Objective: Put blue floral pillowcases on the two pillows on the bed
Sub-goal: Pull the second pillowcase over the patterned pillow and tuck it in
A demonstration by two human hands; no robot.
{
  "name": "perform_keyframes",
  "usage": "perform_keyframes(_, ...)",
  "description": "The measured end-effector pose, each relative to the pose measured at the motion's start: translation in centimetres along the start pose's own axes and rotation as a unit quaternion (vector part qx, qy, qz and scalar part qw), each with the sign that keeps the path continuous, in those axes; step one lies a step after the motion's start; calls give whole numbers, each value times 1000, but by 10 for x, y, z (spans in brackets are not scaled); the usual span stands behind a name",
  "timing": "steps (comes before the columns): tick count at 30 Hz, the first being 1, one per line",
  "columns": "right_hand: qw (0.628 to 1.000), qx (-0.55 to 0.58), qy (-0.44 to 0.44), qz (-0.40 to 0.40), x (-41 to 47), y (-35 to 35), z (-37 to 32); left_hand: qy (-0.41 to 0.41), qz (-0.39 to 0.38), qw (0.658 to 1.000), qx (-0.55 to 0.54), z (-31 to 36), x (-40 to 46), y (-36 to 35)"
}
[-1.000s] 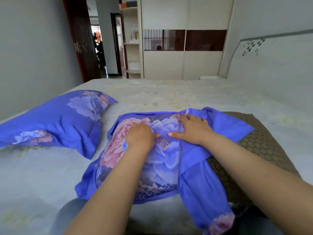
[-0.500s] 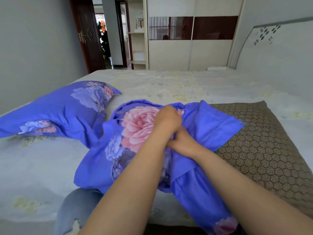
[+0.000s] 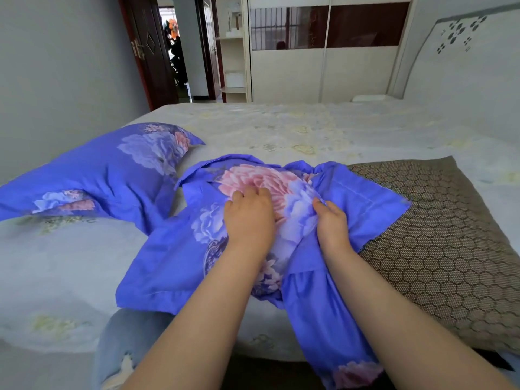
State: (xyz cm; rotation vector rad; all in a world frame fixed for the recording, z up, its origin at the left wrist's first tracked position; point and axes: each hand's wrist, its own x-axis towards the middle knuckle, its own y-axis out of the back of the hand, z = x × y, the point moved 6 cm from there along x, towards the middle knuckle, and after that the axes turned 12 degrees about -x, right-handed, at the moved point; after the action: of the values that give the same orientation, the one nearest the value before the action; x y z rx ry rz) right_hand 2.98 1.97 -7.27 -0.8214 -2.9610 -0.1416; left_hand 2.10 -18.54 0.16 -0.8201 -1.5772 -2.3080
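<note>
Bed (image 3: pixel 281 130), L hand (image 3: pixel 249 213) flat on pillowcase (image 3: pixel 174 249), R hand (image 3: pixel 332 223) grip pinching its fabric, brown pillow (image 3: pixel 439 235) beside.

**A pale bedroom in daylight**

A plain grey wall (image 3: pixel 56 66) runs along the left side. At its far end a dark reddish-brown wooden door (image 3: pixel 146 49) stands open onto a bright hallway (image 3: pixel 176 52). Beside the doorway rise cream open shelves (image 3: pixel 233 60), then a tall cream sliding-door wardrobe (image 3: pixel 323 74) crossed by a dark brown glossy band that reflects window bars. On the right curves a white padded headboard (image 3: pixel 464 63) dotted with small dark flower shapes. The wide bed's pale sheet (image 3: pixel 281 128), printed with faint yellow flowers, fills the middle. Soft, even light everywhere.
</note>
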Motion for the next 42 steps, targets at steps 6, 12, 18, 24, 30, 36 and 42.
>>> perform_keyframes(6,996,3,37,-79,-13,-10,-11,41,-54,987,-146,-8,7,-5)
perform_keyframes(12,985,-110,35,-124,-3,-13,-15,18,-49,936,-348,51,4,1)
perform_keyframes(18,967,-175,151,-106,-3,-15,-20,24,-21,955,-295,-4,-14,-10)
perform_keyframes(24,995,-65,23,68,17,6,-3,72,130,977,-153,-79,-61,51)
perform_keyframes(30,981,-150,91,83,4,-2,-14,345,-203,885,-238,-180,-108,31)
perform_keyframes(36,938,-258,230,37,-41,-23,-51,240,-212,906,-278,-191,-88,10)
perform_keyframes(42,846,-437,270,143,-100,-7,-55,192,-37,966,-167,-180,-37,27)
